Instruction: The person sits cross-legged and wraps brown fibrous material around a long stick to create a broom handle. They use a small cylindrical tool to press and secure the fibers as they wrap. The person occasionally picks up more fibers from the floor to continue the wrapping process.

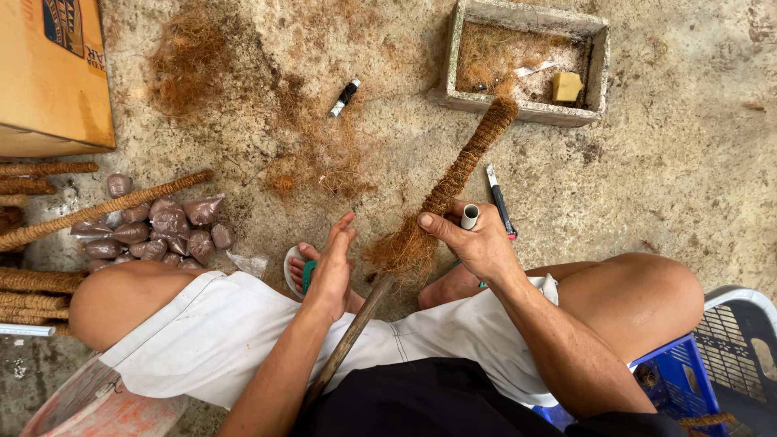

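Note:
A long stick wrapped in brown coconut fibre (463, 163) leans from between my knees up to the rim of a concrete trough (600, 74). Its bare wooden lower end (350, 338) runs down toward my lap. My right hand (479, 241) grips the stick where loose fibre (402, 249) bunches out, and a small white tube (469, 216) stands between its fingers. My left hand (333, 265) hovers flat with fingers straight, just left of the loose fibre, holding nothing.
A pen-like cutter (500, 202) lies right of the stick. A small black-and-white tube (344, 97) rests on scattered fibre (243, 97). Brown filled bags (162, 231), wrapped sticks (89, 212), a cardboard box (53, 73) sit left; a blue crate (688, 380) is at right.

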